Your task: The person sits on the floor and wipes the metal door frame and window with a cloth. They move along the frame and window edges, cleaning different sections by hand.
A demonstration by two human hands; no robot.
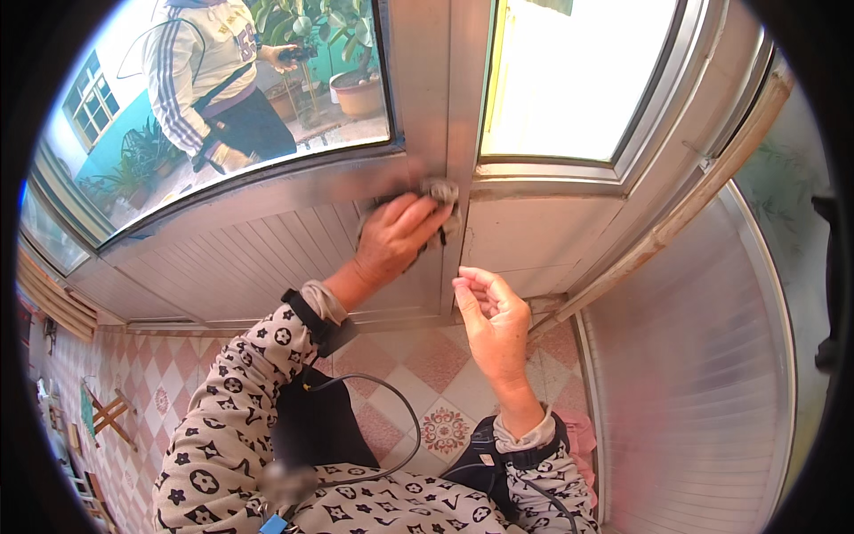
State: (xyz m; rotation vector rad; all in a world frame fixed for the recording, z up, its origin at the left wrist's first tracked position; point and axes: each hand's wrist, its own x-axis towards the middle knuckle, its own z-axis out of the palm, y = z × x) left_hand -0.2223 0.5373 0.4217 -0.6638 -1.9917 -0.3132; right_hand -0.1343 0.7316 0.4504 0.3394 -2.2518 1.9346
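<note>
A metal-framed door or partition with glass above and a grooved panel [293,247] below stands before me. My left hand [400,233] holds a crumpled dark and grey cloth [444,193] against the upright metal frame [427,87], close under the corner of the left glass pane. The cloth is partly hidden by my fingers and a little blurred. My right hand [494,314] is raised lower and to the right, beside the frame, with its fingers curled and the thumb near the forefinger. Nothing shows between those fingers.
Through the glass a person [207,87] stands near potted plants [360,93]. A wooden pole [667,233] slants down at the right, beside a metal-edged translucent panel [694,374]. Pink cloth [579,440] lies on the tiled floor [400,374]. A folding stool [110,414] stands far left. A cable loops before me.
</note>
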